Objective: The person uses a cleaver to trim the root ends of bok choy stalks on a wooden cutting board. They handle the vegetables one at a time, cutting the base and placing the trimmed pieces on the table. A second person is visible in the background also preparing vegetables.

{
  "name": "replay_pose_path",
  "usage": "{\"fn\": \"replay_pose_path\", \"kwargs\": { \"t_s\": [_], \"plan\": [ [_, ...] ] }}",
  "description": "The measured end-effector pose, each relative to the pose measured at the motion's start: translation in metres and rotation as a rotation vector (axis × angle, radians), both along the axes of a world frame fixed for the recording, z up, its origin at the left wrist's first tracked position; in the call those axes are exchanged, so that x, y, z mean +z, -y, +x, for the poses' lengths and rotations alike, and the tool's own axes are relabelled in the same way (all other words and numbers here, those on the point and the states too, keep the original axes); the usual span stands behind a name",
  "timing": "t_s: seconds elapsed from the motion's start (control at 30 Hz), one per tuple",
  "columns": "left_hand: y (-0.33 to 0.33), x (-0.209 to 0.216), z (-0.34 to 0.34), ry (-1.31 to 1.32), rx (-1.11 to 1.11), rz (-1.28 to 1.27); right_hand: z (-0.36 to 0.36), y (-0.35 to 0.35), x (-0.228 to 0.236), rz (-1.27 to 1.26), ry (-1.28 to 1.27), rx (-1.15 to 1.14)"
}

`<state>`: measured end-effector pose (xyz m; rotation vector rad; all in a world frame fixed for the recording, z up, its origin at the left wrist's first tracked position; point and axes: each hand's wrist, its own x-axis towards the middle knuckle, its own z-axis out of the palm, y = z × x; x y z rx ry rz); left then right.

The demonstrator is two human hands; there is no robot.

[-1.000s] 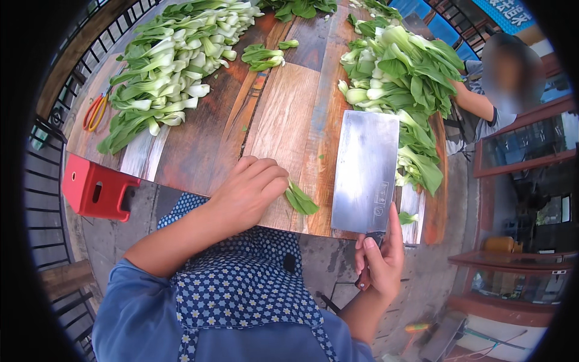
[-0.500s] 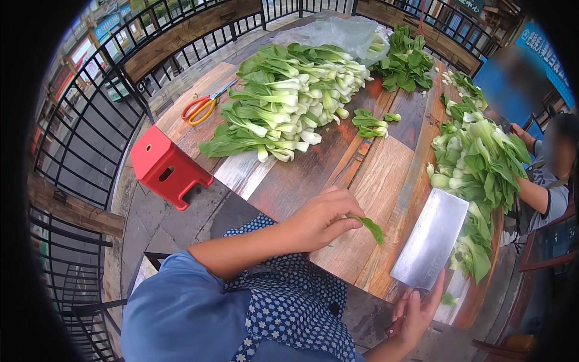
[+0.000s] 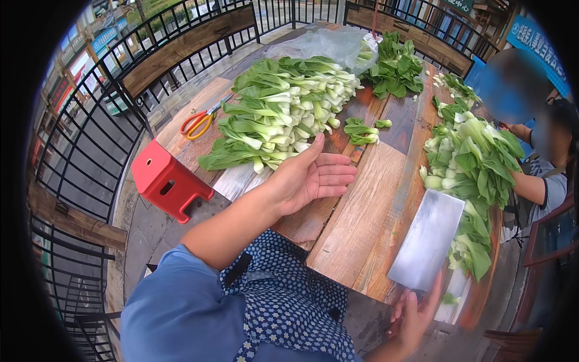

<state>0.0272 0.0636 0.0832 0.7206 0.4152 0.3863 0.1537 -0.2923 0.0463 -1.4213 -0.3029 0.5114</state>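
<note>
My left hand (image 3: 315,175) is held over the wooden table (image 3: 371,211), palm turned up and fingers stretched out, with nothing in it. It is near the lower edge of a big heap of bok choy (image 3: 283,114). My right hand (image 3: 416,314) grips the handle of a cleaver (image 3: 427,241) at the table's near right edge. The broad blade points away from me and lies over the boards, beside a second pile of bok choy (image 3: 473,151). A small loose bok choy (image 3: 360,131) sits between the two piles.
Orange-and-yellow scissors (image 3: 198,123) lie left of the heap. A red stool (image 3: 166,181) stands by the table's left corner. At the back are a plastic bag (image 3: 329,48) and more greens (image 3: 395,66). Another person (image 3: 540,157) is close on the right; a black railing (image 3: 78,151) surrounds us.
The green leaf that my left hand pinched is out of sight. That hand has opened and moved up and left toward the heap. My right hand keeps the cleaver in nearly the same place.
</note>
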Motion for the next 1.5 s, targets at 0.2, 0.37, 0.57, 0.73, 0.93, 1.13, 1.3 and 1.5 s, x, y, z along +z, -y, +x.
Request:
{"fn": "replay_pose_path", "kwargs": {
  "t_s": [0.2,0.37,0.57,0.73,0.93,1.13,1.3,1.5],
  "plan": [
    [0.048,-0.013,0.005,-0.119,-0.141,0.387,0.009,0.009,-0.007,0.151,-0.035,-0.006],
    [0.076,-0.01,0.032,-0.155,-0.342,0.782,-0.004,0.041,0.002,0.464,0.064,-0.263],
    [0.113,0.005,0.108,0.069,-0.462,1.418,-0.001,0.075,0.007,0.337,0.133,-0.594],
    [0.15,-0.025,0.181,0.352,-0.296,1.807,-0.013,0.089,-0.006,0.323,0.084,-0.623],
    [0.187,-0.041,0.235,0.381,-0.181,1.976,-0.017,0.094,-0.007,0.293,0.074,-0.612],
    [0.206,-0.051,0.268,0.125,-0.061,2.239,-0.016,0.094,-0.005,0.264,0.096,-0.579],
    [0.207,-0.044,0.259,0.208,0.085,2.258,-0.018,0.099,-0.008,0.276,0.071,-0.595],
    [0.191,-0.035,0.248,0.374,-0.004,1.857,-0.015,0.099,0.0,0.293,0.074,-0.589]
  ]
}}
